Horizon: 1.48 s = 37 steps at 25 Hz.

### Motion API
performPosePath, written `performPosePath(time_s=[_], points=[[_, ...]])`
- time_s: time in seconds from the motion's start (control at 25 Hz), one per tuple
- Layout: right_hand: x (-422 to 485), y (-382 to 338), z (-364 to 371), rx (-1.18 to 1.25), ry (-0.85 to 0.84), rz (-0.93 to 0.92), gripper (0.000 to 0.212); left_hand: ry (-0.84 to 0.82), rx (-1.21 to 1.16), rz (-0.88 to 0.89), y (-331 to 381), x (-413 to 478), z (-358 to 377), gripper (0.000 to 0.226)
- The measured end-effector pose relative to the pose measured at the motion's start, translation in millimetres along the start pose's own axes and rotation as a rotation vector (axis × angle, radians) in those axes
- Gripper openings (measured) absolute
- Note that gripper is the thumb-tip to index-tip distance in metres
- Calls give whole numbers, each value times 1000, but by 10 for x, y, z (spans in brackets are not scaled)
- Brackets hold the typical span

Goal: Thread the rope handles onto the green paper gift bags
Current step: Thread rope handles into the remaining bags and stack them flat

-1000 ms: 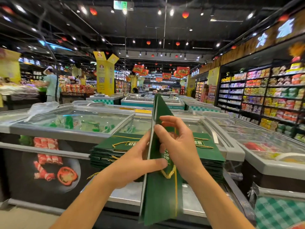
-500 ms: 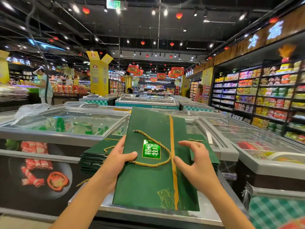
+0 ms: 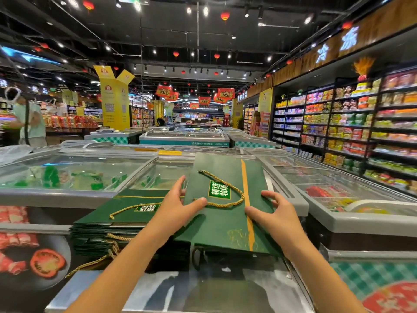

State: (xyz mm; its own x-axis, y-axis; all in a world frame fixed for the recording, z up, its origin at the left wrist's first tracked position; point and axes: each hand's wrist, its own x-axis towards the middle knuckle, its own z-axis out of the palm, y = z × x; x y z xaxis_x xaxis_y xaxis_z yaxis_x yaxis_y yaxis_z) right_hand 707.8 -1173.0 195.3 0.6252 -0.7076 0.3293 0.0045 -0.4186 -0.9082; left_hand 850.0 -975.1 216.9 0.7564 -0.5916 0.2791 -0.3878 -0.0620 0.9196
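Left: the stack of flat dark-green paper gift bags [image 3: 112,224] lies on the grey-rimmed, glass-lidded chest freezer [image 3: 56,195], its gold twisted rope handles [image 3: 126,210] trailing loose; this is likely your working pile, set within reach. Centre: your left hand [image 3: 178,211] pinches the left edge of the flat green paper gift bag with an orange stripe [image 3: 216,224], thumb on its face. The bag's looped gold rope handle [image 3: 222,205] lies across the label, apparently threaded on this side. Right: your right hand [image 3: 279,215] grips the opposite edge, thumb on top, fingers curled, so the bag sits level, overlapping the stack's right side.
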Motion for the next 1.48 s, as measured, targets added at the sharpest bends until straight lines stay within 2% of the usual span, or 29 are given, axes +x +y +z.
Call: performPosePath(time_s=[0.08,0.28,0.56,0.76,0.92,1.04,1.2,1.48], points=[[266,-21,-47,-72,-7,45,62,-52,187,59,-10,251,59,80],[779,32,-113,-393,-50,20,62,-115,485,81,-126,772,230,82],[937,322,-118,-584,-235,-26,69,-181,638,37,-469,1011,401,75],[934,506,-52,-676,-224,-30,63,-215,699,62,-550,1082,447,70],[1119,429,-54,-757,-225,-133,68,-143,723,120,-429,1326,381,64],[1328,367,71,-860,-293,-196,70,-247,871,155,-374,1577,535,60],[1508,570,260,-1050,-436,-128,78,-406,1026,134,-556,1766,804,58],[1478,957,361,-1005,-457,-94,84,-444,1093,95,-940,1771,978,60]])
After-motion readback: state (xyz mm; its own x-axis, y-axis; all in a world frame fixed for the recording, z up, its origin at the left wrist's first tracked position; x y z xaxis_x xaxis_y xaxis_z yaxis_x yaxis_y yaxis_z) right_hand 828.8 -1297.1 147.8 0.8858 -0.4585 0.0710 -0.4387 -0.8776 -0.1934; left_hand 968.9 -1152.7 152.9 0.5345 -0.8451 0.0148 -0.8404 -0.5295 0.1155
